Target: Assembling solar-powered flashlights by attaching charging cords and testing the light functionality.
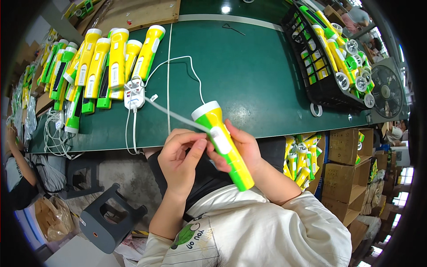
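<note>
A yellow and green flashlight (pixel 223 144) with a white head slants over my lap, just off the table's near edge. My right hand (pixel 245 149) is closed round its barrel. Beside it my left hand (pixel 180 155) pinches thumb and forefinger together where a white cable (pixel 178 116) reaches the flashlight's side; the cable's tip is hidden there. That cable runs back to a white power strip (pixel 134 93) on the table. A thinner white wire (pixel 192 66) loops from near the strip and passes behind the flashlight's head.
Several flashlights (pixel 118 58) lie in a pile on the green table (pixel 249 66) at left. A black crate (pixel 320 66) full of flashlights stands at right, near a fan (pixel 386 89). Below are cardboard boxes (pixel 340 178) and a grey stool (pixel 104 220). Another person's arm (pixel 20 155) shows far left.
</note>
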The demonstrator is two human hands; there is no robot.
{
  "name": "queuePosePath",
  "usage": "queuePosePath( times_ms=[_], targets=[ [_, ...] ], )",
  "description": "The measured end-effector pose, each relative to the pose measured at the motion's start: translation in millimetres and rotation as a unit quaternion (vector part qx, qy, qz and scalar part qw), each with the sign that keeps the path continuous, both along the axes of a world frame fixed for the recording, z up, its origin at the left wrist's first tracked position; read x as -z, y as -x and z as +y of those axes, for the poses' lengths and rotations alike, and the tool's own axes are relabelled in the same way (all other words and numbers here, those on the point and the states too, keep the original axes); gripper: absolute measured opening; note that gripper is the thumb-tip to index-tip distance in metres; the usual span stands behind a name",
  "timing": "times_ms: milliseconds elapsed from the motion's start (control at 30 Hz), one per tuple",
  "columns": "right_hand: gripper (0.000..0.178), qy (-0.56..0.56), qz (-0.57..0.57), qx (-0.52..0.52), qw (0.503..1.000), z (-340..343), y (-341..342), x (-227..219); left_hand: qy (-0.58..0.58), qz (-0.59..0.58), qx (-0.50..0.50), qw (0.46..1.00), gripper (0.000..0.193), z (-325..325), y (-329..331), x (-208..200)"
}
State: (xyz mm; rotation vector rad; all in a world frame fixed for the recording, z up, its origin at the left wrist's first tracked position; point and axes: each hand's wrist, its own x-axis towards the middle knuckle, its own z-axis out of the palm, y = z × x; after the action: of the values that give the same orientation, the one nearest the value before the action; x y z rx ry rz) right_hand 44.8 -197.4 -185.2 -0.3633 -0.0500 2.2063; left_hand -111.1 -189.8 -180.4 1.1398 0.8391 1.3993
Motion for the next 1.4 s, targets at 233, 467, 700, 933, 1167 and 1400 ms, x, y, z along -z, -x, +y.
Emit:
queuePosePath(
  times_ms=[233,467,700,933,1167,1400],
  targets=[
    [0.033,-0.123,-0.203,0.093,0.967,-4,9,-9,-0.008,0.049,-0.025,0.998,0.01,-3,-9,-10],
    [0.033,-0.14,-0.221,0.088,0.961,-3,9,-16,-0.01,0.041,-0.067,0.997,0.008,-5,-10,-15],
    [0.033,-0.141,-0.286,0.094,0.943,-4,9,-23,-0.072,0.083,-0.061,0.992,0.005,-3,-7,-7],
    [0.039,-0.256,-0.419,0.129,0.861,-6,8,-23,-0.025,0.135,-0.07,0.988,0.006,-4,-3,-8],
    [0.044,-0.317,-0.419,0.113,0.843,3,7,-36,0.045,0.027,0.004,0.999,0.006,4,14,-8],
    [0.043,-0.251,-0.324,0.101,0.906,1,6,-38,0.019,0.038,-0.004,0.999,0.007,2,7,-16]
  ],
)
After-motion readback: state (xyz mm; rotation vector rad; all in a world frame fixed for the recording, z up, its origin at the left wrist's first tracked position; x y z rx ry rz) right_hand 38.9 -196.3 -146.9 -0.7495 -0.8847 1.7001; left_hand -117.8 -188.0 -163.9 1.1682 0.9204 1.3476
